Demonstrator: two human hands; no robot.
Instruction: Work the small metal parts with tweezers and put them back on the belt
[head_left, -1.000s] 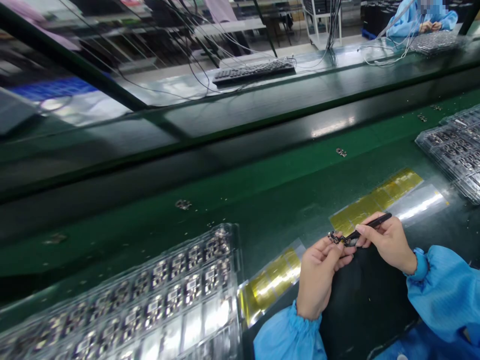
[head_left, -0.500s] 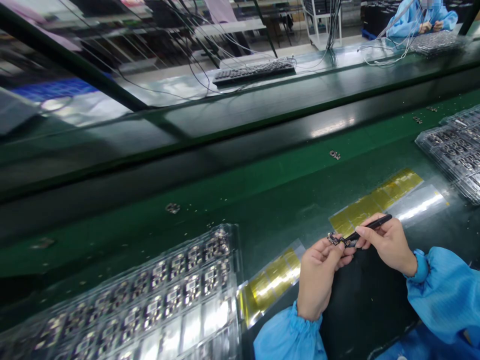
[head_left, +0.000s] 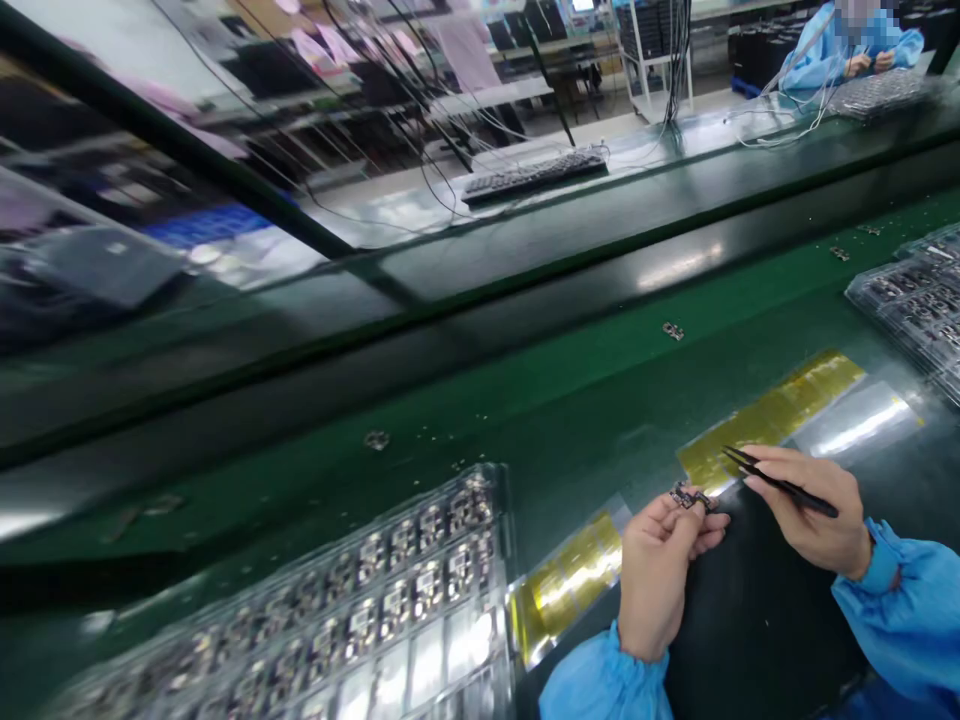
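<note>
My left hand (head_left: 664, 560) pinches a small dark circuit board (head_left: 691, 497) between thumb and fingers. Black tweezers (head_left: 791, 488) are gripped in my right hand (head_left: 817, 505), their tips slightly apart over a strip of yellow film squares (head_left: 772, 410). The tips do not touch the board. A second yellow film strip (head_left: 574, 575) lies left of my left hand. At the lower left, a clear plastic tray (head_left: 420, 675) holds rows of small boards.
Another clear tray of boards (head_left: 919, 305) sits at the right edge. A loose board (head_left: 673, 330) lies farther back, another (head_left: 377, 440) behind the left tray. Beyond the raised dark ledge are a black keyboard-like object (head_left: 534, 177) and a person in blue (head_left: 814, 62).
My right hand has drawn the tweezers away from the board, rightward, and their tips now point toward the yellow film. My left hand still pinches the board. The whole view has shifted slightly.
</note>
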